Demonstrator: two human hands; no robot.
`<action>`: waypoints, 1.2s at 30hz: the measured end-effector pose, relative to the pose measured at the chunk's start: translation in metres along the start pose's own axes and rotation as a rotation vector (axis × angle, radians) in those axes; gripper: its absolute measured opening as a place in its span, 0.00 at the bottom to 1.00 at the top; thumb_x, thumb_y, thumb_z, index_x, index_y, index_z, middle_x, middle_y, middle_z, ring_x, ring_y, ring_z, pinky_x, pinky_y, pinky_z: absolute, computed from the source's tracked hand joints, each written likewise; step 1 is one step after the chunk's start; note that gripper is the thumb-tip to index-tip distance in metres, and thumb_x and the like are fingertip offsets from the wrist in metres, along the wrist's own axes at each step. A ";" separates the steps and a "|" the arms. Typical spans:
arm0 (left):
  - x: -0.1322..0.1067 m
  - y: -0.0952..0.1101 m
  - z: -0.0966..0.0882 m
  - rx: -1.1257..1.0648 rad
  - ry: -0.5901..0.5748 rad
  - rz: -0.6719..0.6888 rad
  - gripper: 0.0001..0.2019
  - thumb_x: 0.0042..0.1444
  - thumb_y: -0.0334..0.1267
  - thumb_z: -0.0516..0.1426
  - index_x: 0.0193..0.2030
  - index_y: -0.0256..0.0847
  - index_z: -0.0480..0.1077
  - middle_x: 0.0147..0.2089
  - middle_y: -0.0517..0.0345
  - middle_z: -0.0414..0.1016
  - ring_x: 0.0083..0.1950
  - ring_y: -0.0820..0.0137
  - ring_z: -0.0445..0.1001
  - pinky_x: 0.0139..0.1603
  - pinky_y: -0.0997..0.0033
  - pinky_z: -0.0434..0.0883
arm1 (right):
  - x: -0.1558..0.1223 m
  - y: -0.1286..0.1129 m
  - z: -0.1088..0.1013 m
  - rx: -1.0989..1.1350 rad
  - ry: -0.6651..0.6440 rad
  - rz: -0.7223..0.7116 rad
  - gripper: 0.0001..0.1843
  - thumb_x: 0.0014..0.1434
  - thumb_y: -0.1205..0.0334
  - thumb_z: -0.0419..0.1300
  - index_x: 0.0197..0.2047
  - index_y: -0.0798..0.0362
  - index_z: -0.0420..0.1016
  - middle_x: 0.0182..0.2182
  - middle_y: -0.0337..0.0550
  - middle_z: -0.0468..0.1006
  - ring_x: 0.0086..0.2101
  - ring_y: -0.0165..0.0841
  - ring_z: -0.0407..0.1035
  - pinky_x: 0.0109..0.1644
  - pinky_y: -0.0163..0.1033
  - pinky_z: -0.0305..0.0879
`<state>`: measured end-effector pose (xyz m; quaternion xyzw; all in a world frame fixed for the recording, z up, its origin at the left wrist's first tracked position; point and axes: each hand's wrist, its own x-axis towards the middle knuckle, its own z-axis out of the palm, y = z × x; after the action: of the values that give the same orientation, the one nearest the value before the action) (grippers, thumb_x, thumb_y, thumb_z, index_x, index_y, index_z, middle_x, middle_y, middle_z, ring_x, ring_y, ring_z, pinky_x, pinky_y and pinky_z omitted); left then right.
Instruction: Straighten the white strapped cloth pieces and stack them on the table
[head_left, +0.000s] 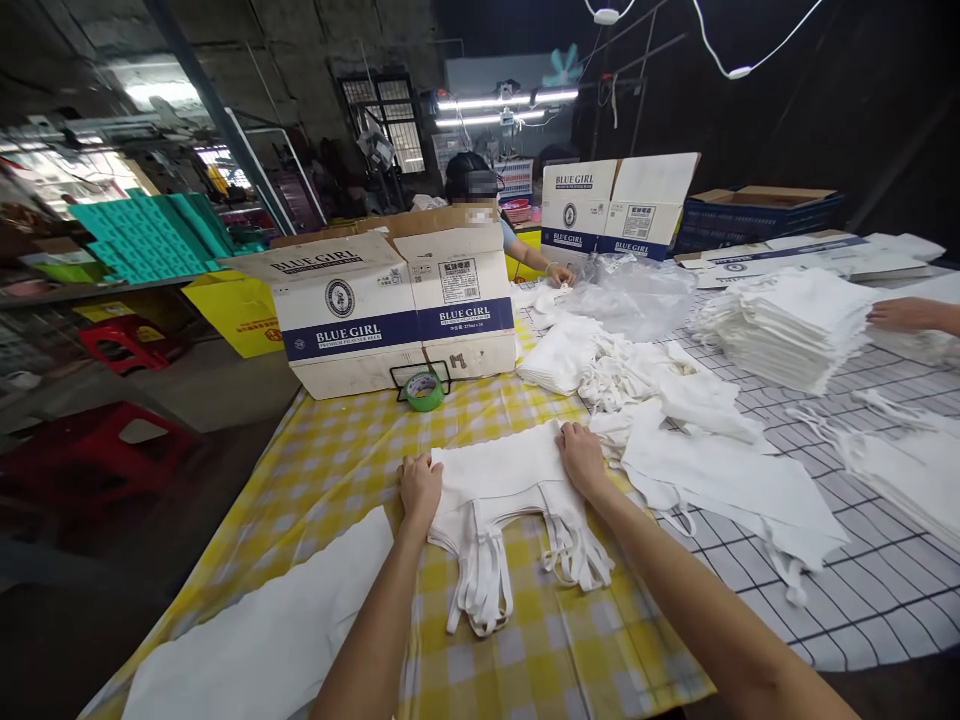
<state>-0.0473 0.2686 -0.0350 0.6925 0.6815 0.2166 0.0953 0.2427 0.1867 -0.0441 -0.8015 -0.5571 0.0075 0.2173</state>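
Note:
A small stack of white strappy tops (499,470) lies flat on the yellow checked cloth in front of me, its thin straps hanging toward me. My left hand (420,487) is closed at the upper left corner of the stack, fingers curled over the edge. At the upper right corner, my right hand (581,455) grips the fabric the same way. How many layers each hand holds is hidden. Left of my forearm lies a flat white cloth piece (270,620). To the right, a loose heap of white tops (652,380) spreads over the grid-patterned cloth.
A beer carton (390,310) stands behind the stack, with a roll of green tape (424,391) before it. Another person's hand (559,274) is near clear plastic bags (634,290). A different hand (911,313) touches a white pile (795,325) at right. Red stools (124,345) stand left.

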 end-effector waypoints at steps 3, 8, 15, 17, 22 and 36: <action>-0.002 0.006 -0.004 -0.043 0.029 0.031 0.09 0.54 0.38 0.52 0.36 0.37 0.71 0.44 0.42 0.69 0.51 0.54 0.66 0.51 0.57 0.63 | 0.010 -0.002 -0.004 0.053 -0.032 0.047 0.06 0.59 0.63 0.53 0.33 0.56 0.69 0.32 0.47 0.73 0.35 0.36 0.65 0.40 0.38 0.52; 0.003 0.018 -0.028 -0.200 0.068 0.123 0.07 0.55 0.39 0.51 0.33 0.40 0.68 0.40 0.46 0.70 0.47 0.57 0.68 0.49 0.61 0.64 | 0.032 -0.004 -0.036 0.214 -0.063 0.015 0.10 0.57 0.59 0.52 0.27 0.53 0.64 0.22 0.37 0.67 0.27 0.30 0.62 0.32 0.33 0.52; 0.032 0.034 -0.090 -0.545 0.148 0.221 0.13 0.58 0.48 0.49 0.37 0.39 0.65 0.29 0.59 0.70 0.31 0.69 0.69 0.32 0.73 0.65 | 0.057 -0.014 -0.119 0.616 0.046 -0.078 0.17 0.56 0.48 0.51 0.31 0.54 0.66 0.23 0.35 0.68 0.26 0.28 0.62 0.28 0.30 0.56; 0.043 0.043 -0.111 -0.641 0.190 0.257 0.14 0.58 0.48 0.50 0.39 0.39 0.64 0.30 0.59 0.70 0.30 0.71 0.69 0.30 0.75 0.65 | 0.066 -0.022 -0.145 0.815 0.048 -0.108 0.18 0.53 0.47 0.54 0.31 0.55 0.69 0.24 0.37 0.70 0.26 0.29 0.63 0.28 0.31 0.57; 0.070 0.066 -0.165 -0.821 0.301 0.342 0.14 0.55 0.50 0.52 0.38 0.40 0.64 0.29 0.60 0.69 0.28 0.72 0.67 0.28 0.75 0.64 | 0.094 -0.050 -0.206 1.023 0.077 -0.209 0.17 0.47 0.48 0.60 0.29 0.55 0.72 0.24 0.39 0.73 0.26 0.32 0.66 0.30 0.33 0.61; 0.081 0.045 -0.241 -0.947 0.527 0.439 0.14 0.52 0.48 0.56 0.37 0.38 0.69 0.28 0.61 0.69 0.28 0.72 0.66 0.30 0.74 0.64 | 0.100 -0.118 -0.247 1.153 0.068 -0.310 0.19 0.44 0.46 0.64 0.28 0.55 0.73 0.24 0.39 0.75 0.26 0.31 0.67 0.29 0.34 0.63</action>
<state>-0.1116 0.3072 0.2119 0.6222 0.3519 0.6772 0.1745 0.2383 0.2262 0.2450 -0.4635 -0.5664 0.2513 0.6334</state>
